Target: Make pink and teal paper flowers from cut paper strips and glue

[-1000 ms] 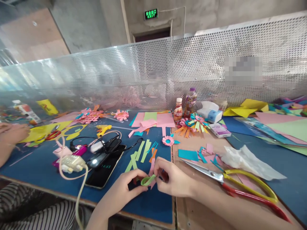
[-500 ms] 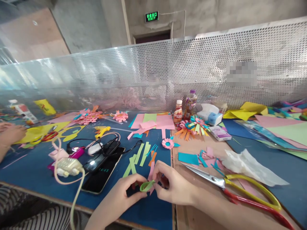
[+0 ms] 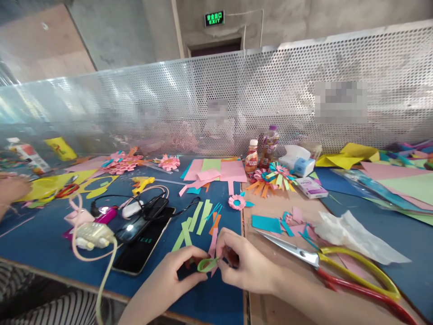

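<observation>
Between my two hands is a light green paper strip, bent into a loop. My left hand has thumb and index finger around the loop's left side. The fingertips of my right hand pinch the strip's right end. Partly behind my right hand lies a pink paper strip. Light green strips, thin blue strips and an orange strip lie just beyond. Big scissors with red and yellow handles rest beside my right forearm, blades apart.
Phones and a charger with cables lie left. A yellow glue gun and a pink paper flower are farther back. Bottles and a tissue pack stand near the perforated metal screen. Another person's hand is far left.
The green loop looks slightly rounder and more open toward me. Both hands stay almost in place. The view has shifted slightly.
</observation>
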A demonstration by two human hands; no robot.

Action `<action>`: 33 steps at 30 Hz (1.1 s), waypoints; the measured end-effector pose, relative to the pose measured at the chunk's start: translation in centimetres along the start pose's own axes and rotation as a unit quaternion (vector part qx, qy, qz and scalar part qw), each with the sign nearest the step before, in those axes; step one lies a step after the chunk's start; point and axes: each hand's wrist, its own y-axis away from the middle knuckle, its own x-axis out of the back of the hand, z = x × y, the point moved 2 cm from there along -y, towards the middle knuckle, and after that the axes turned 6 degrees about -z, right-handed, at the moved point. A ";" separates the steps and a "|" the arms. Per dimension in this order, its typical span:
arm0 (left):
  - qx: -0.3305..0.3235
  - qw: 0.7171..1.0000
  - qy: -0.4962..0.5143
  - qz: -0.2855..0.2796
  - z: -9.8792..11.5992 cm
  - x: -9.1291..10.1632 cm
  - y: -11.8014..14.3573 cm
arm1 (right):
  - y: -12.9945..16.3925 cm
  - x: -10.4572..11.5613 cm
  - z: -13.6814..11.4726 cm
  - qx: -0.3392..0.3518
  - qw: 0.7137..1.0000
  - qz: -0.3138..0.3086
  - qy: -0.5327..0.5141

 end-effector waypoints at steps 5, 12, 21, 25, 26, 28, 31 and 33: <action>-0.001 1.000 -0.007 0.000 0.0 0.1 0.1 | -0.1 0.0 -0.4 -0.002 1.000 -0.005 -0.001; -0.016 1.000 -0.013 0.002 0.3 0.1 0.0 | 0.1 0.0 -0.1 -0.002 1.000 -0.004 -0.014; -0.013 1.000 -0.015 0.010 0.1 0.0 0.0 | 0.2 -0.2 0.3 0.003 1.000 -0.001 -0.014; -0.016 1.000 -0.013 0.009 0.3 0.0 0.1 | 0.2 -0.2 0.2 0.006 1.000 0.001 -0.013; -0.016 1.000 -0.013 0.008 0.3 0.0 0.1 | 0.2 -0.2 0.2 0.006 1.000 0.001 -0.014; -0.017 1.000 -0.013 0.007 0.4 0.0 0.0 | 0.2 -0.1 0.1 0.007 1.000 0.002 -0.014; -0.016 1.000 -0.012 0.007 0.4 0.1 0.0 | 0.2 -0.1 0.1 0.010 1.000 0.004 -0.012; -0.017 1.000 -0.013 0.007 0.3 0.1 0.0 | 0.2 -0.1 0.0 0.010 1.000 0.001 -0.012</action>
